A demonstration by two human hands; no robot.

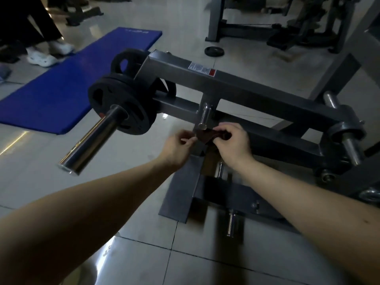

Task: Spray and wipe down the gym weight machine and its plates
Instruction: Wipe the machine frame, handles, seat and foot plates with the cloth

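Cloth point(205, 137) pinched between left hand point(176, 148) and right hand point(234, 140), mostly hidden

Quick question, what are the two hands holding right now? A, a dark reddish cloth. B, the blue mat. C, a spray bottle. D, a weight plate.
A: the left hand and right hand both pinch the dark reddish cloth, bunched between them just below the short chrome peg on the machine.
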